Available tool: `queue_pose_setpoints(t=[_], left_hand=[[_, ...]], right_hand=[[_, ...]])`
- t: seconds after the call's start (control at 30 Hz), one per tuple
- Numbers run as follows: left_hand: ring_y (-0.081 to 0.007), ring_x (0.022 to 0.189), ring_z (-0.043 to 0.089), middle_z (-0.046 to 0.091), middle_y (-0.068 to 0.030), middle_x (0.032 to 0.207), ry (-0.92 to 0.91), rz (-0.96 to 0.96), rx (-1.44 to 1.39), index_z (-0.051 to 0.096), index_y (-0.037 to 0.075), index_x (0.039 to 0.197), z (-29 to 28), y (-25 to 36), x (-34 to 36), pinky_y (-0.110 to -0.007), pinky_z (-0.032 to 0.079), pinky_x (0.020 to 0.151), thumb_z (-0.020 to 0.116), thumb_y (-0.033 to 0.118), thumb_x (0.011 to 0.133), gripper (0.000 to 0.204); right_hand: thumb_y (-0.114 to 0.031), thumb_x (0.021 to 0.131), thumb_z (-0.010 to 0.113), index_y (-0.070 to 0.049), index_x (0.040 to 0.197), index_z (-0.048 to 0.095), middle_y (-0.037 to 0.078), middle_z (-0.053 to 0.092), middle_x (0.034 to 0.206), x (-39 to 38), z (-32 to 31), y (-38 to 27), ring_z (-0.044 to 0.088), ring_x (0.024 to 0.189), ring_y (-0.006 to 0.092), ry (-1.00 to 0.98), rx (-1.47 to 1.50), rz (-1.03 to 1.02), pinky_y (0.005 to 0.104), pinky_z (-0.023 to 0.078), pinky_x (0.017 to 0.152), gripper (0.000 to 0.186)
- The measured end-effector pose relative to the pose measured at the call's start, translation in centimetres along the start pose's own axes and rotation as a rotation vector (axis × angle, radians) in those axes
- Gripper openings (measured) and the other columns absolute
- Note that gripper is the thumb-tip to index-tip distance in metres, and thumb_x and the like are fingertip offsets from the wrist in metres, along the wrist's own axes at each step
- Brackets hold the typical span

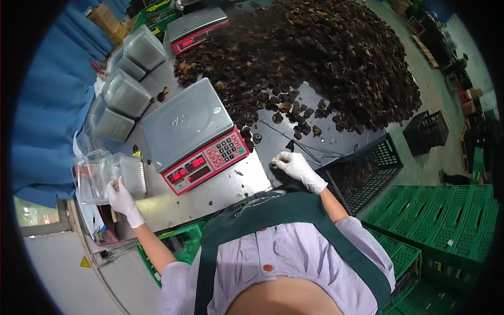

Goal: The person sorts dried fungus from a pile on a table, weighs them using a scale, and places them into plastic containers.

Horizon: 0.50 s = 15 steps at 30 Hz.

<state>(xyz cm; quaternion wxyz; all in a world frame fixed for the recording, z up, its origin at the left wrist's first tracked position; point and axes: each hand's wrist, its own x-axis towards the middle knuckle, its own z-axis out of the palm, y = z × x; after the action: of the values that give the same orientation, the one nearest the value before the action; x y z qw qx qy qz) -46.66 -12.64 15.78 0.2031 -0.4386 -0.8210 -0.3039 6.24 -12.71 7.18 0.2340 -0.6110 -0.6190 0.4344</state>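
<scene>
My left hand (122, 198), in a white glove, has its fingers closed on the rim of a clear plastic box (128, 170) at the table's left edge. The box's lid (90, 176) seems to stand open to the left. My right hand (296, 167), also gloved, hovers by the near edge of the table with its fingers curled together. Whether anything is between those fingertips I cannot make out. Between the hands lies a red weighing scale (184, 123) with a bare grey plate and lit red digits. Dark brown, wrinkled pieces like wood ear mushrooms (336, 58) are heaped beyond.
Stacks of clear boxes (126, 94) line the left side. A second scale (197, 26) stands farther back. Right of my right hand is a dark crate (375, 176); green crates (436, 215) are stacked at the right. Another green crate (178, 242) sits below the table edge.
</scene>
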Motion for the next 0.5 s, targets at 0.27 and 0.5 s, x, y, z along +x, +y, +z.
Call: queue_pose_setpoints(t=[0.27,0.5], left_hand=[[-0.0277,0.085,0.06,0.063,-0.0093,0.09,-0.205,0.523,-0.355,0.064,0.005,0.09,3.7,14.5,-5.8,-0.037,0.048,0.075,0.071,0.011,0.078,0.014],[-0.0307,0.093,0.057,0.059,-0.0104,0.098,-0.643,0.558,-0.046,0.063,0.007,0.098,5.5,18.2,-7.0,-0.04,0.045,0.081,0.072,0.039,0.075,0.04]], right_hand=[[-0.03,0.077,0.07,-0.009,0.089,0.068,0.012,0.069,0.08,1.3,-3.3,2.6,0.068,0.076,0.0263,0.093,-0.12,0.089,0.0351,0.052,0.07,0.025],[-0.035,0.067,0.077,-0.01,0.089,0.067,0.011,0.066,0.083,1.4,-4.3,4.4,0.065,0.082,0.0273,0.32,-0.454,-0.01,0.0381,0.052,0.072,0.035]])
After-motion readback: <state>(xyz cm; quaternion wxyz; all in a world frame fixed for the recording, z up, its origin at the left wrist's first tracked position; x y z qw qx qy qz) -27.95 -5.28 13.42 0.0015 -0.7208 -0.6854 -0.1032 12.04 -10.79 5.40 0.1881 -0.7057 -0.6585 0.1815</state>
